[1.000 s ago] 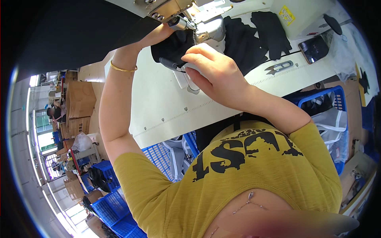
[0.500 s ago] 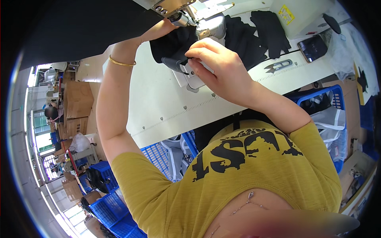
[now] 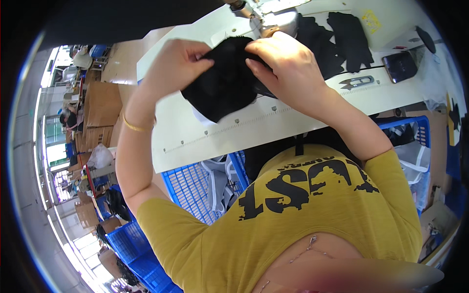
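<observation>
A piece of black fabric [image 3: 222, 80] is stretched between my two hands, just in front of the sewing machine [image 3: 276, 24]. Its upper left edge is pinched in my left hand [image 3: 178, 66], thumb against fingers. My right hand [image 3: 288, 68] grips the upper right edge the same way, beside the machine's needle area. The fabric hangs toward the near edge of the white sewing table [image 3: 195, 139]. Part of the machine's head is cut off at the top of the picture.
More black fabric pieces [image 3: 348, 41] lie right of the machine. Thread snips [image 3: 356, 82] and a dark glossy case [image 3: 399, 67] rest on the tabletop. Blue plastic baskets [image 3: 183, 183] with grey-and-white pieces stand below the table edge. Cardboard boxes [image 3: 102, 105] are at far left.
The black fabric has come away from under the machine's needle toward me. My left hand has moved out from behind the machine head, and my right hand has shifted slightly right with the view.
</observation>
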The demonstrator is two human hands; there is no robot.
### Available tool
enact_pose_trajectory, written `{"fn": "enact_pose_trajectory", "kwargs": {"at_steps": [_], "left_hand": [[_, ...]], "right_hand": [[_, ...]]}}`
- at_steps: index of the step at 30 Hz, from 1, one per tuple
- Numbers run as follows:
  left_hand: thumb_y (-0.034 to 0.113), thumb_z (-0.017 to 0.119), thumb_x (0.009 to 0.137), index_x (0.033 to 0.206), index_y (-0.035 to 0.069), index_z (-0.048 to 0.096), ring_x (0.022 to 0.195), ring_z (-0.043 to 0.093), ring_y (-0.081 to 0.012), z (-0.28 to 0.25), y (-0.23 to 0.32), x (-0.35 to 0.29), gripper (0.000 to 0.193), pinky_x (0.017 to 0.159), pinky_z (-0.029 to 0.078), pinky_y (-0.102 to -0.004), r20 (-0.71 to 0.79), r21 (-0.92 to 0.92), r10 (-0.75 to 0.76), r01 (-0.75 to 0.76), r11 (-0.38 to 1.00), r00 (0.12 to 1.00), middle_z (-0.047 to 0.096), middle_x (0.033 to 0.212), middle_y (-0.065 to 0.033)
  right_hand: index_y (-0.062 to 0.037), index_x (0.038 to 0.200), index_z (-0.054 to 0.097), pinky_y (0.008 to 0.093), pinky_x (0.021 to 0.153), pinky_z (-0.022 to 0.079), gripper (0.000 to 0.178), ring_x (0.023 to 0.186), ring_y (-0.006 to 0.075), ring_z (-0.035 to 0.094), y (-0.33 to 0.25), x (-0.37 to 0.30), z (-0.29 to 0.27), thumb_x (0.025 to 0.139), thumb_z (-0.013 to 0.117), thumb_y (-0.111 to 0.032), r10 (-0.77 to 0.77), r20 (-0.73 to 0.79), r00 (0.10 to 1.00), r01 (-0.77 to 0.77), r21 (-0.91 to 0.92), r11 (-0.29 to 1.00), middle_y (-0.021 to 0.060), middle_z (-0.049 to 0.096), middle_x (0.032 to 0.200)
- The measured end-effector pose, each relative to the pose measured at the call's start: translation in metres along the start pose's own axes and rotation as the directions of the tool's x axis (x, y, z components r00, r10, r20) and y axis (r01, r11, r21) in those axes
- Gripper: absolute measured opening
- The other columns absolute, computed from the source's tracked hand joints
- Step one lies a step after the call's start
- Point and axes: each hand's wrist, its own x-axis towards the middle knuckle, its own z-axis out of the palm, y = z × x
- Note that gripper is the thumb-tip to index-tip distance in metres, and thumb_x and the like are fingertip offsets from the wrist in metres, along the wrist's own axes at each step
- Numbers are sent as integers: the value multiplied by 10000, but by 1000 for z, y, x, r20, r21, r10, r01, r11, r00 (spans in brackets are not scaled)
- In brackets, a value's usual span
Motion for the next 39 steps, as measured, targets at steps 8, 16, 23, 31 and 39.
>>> {"fn": "enact_pose_trajectory", "kwargs": {"at_steps": [8,16,23,31,39], "left_hand": [[57,704,834,866,-29,683,518,498,-61,84,30,-78,94,493,403,-245,-462,-339,-292,138,931,837,577,589,-49],[-24,538,875,1172,-12,617,935,634,-232,82,31,-56,308,922,461,-333,-595,-211,78,-249,945,800,654,1090,-141],[12,557,844,991,-14,682,926,566,-170,79,9,-34,195,946,443,-318,-251,-399,260,-344,850,933,642,822,-56],[48,654,842,962,-10,696,740,528,-35,79,22,-42,140,680,447,-204,-54,-733,18,-52,678,998,618,790,34],[129,828,780,977,-15,747,726,603,-38,75,34,-42,257,656,477,-186,224,-808,-114,250,534,968,703,809,-9]], "right_hand": [[-5,1094,624,325,811,505,311,889,233,637,-8,-2,22,852,730,-169,139,408,902,-315,404,859,118,672,978],[-53,824,460,236,714,448,210,844,63,512,9,-8,20,793,661,0,74,654,752,-599,633,490,-28,590,926],[-35,822,536,181,555,448,102,563,35,503,21,-18,-7,827,638,-32,101,640,761,-639,715,284,-24,568,727],[-48,828,525,175,384,362,133,477,3,474,35,-21,-22,846,655,-27,139,636,759,-631,666,397,-18,570,679],[-78,845,537,146,394,308,162,492,-27,453,30,-17,-17,862,691,-32,195,591,783,-611,671,420,-59,572,695]]}}
